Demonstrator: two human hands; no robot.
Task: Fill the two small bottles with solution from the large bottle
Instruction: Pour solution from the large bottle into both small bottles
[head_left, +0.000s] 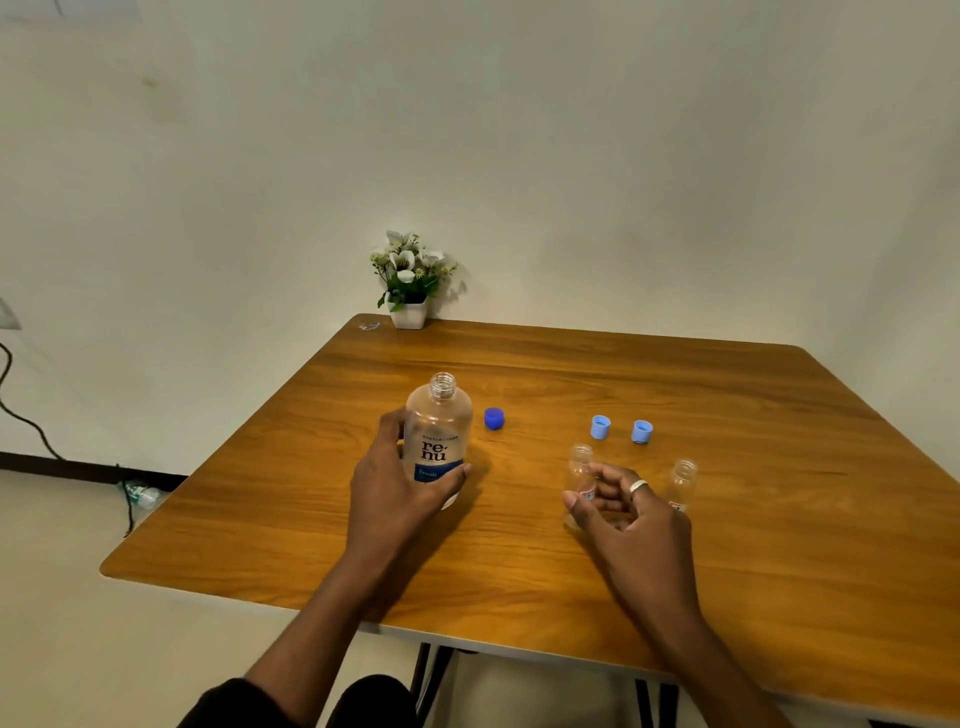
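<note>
On the table (675, 571), the uncapped large bottle (439, 431) stands clear, blue-labelled.

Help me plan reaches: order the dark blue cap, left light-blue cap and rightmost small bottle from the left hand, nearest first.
1. dark blue cap, just right of left hand
2. left light-blue cap, mid-table
3. rightmost small bottle, far right

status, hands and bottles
Left hand grips large bottle, upright, uncapped. Right hand at a small bottle, grip unclear. Caps lie behind, path clear.
</note>
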